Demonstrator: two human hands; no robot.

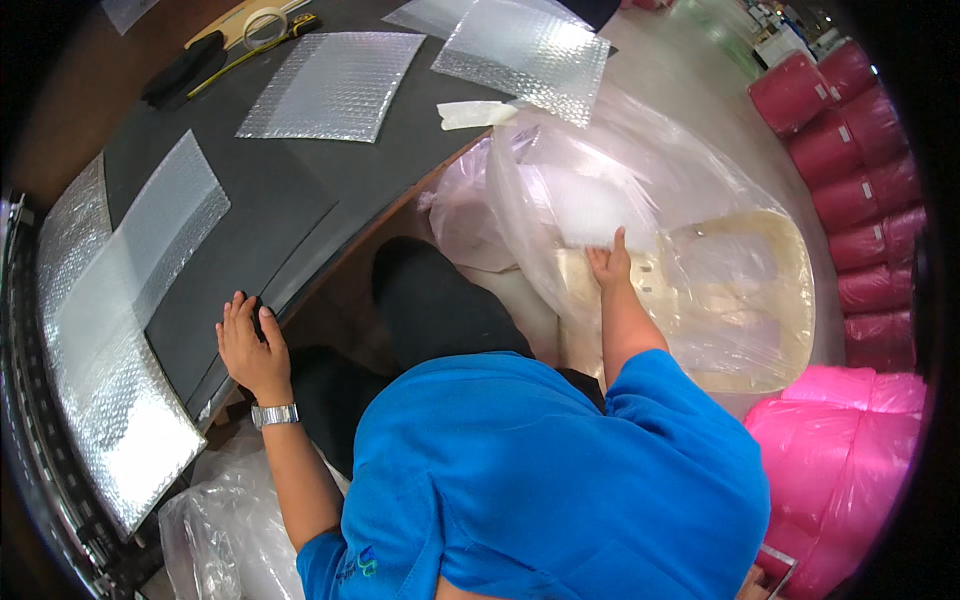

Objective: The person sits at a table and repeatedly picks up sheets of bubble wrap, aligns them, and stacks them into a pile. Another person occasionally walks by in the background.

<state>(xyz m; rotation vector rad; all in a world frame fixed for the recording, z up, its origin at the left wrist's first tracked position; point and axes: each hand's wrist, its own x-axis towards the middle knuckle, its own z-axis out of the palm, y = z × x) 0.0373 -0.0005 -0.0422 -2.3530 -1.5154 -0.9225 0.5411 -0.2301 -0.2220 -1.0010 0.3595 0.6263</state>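
My left hand (252, 345) lies flat on the near edge of the dark-topped table (265, 215), fingers stretched out and nothing in them. Down to the right, my right hand (612, 262) reaches over a cream plastic chair-like shell (790, 310). Its thumb stands apart from the fingers, and the fingertips are at the near edge of a pale translucent sheet or stack (592, 215). That lies among loose clear plastic film (525, 190); whether the fingers touch it I cannot tell.
Bubble-wrap pieces (335, 85) lie about the table, with a long strip (110, 370) along its left side. A tape measure (303, 25), a tape roll (265, 28) and a black cloth-like item (190, 68) sit at the back. Red wrapped rolls (840, 200) and pink bundles (850, 450) stand right.
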